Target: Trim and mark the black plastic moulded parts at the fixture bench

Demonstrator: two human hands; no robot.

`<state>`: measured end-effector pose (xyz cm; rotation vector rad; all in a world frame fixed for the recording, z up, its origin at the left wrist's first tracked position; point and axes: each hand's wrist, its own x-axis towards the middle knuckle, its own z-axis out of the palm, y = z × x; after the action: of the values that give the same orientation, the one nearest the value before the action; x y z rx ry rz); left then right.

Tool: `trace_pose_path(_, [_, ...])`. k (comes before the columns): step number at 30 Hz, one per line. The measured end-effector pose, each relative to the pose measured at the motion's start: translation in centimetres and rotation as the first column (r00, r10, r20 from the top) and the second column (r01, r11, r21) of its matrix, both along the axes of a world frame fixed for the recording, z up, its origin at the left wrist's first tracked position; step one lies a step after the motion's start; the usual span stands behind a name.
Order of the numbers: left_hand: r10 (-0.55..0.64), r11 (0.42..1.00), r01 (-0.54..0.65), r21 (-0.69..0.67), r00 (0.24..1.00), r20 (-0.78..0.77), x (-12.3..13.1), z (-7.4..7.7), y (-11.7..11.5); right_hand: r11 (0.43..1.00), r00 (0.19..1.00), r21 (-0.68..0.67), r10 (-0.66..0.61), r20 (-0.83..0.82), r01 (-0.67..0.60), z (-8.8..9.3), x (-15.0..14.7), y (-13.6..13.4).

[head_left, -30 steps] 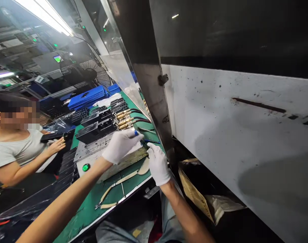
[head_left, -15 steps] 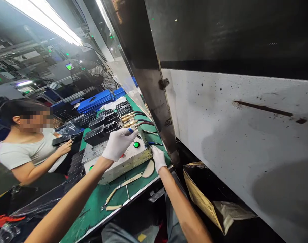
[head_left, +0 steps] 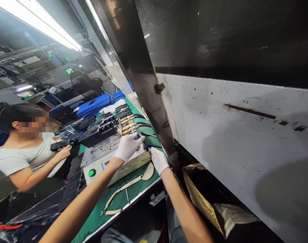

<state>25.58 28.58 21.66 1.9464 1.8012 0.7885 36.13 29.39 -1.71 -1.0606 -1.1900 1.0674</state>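
Note:
My left hand [head_left: 128,147], in a white glove, is closed over the front of the metal fixture box [head_left: 113,176]. A small blue-tipped piece [head_left: 138,135] sticks up between its thumb and fingers; the rest of it is hidden. Close on the right, my right hand [head_left: 159,161], also gloved, has its fingers curled at the box's right corner. Whatever lies in those fingers is too small to name. A blue and dark rod-like tool [head_left: 154,145] lies just beyond the right fingertips. Between the hands is something dark that I cannot make out.
Beige-handled pliers [head_left: 116,194] lie on the green bench mat [head_left: 98,216]. Brass hose fittings [head_left: 128,126] and black parts [head_left: 100,130] sit behind the left hand. A metal post [head_left: 144,81] rises at right, above a paper sack [head_left: 203,195]. A co-worker [head_left: 30,145] holds a black part.
My left hand has moved right and slightly down, closer to my right hand, and now covers the box's right green button. The right hand stays near the corner. The view has shifted slightly.

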Motion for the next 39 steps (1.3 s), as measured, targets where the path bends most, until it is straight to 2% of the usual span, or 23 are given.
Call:
trace_pose_path(6, [0.005,1.000,-0.005,-0.022,1.000,0.019,-0.1,-0.3,0.0,0.995,0.985,-0.074,0.059,-0.162,-0.072,0.3,-0.4,-0.2])
trace_pose_path(11, [0.006,1.000,-0.005,-0.024,1.000,0.031,-0.2,-0.2,-0.2,0.985,0.966,-0.164,0.017,-0.259,-0.061,0.7,-1.1,0.1])
trace_pose_path(17, [0.024,0.999,-0.023,-0.031,0.999,0.040,-0.4,-0.2,-0.7,0.993,0.975,-0.103,-0.076,-0.207,0.056,2.2,-0.8,0.5])
trace_pose_path(22, [0.038,0.999,-0.038,-0.025,0.999,0.030,-0.5,-0.2,-1.0,0.997,0.990,-0.067,-0.038,-0.138,0.029,3.0,-0.5,0.9])
trace_pose_path(30, [0.015,0.999,-0.015,-0.037,1.000,0.020,-0.1,-0.2,-1.0,0.998,0.996,-0.056,0.027,-0.085,-0.032,3.0,0.2,2.0])
trace_pose_path(39, [-0.009,0.999,0.004,-0.035,0.991,-0.135,0.7,-1.8,0.8,0.992,0.966,-0.089,0.064,-0.251,-0.089,1.0,-0.2,0.7])
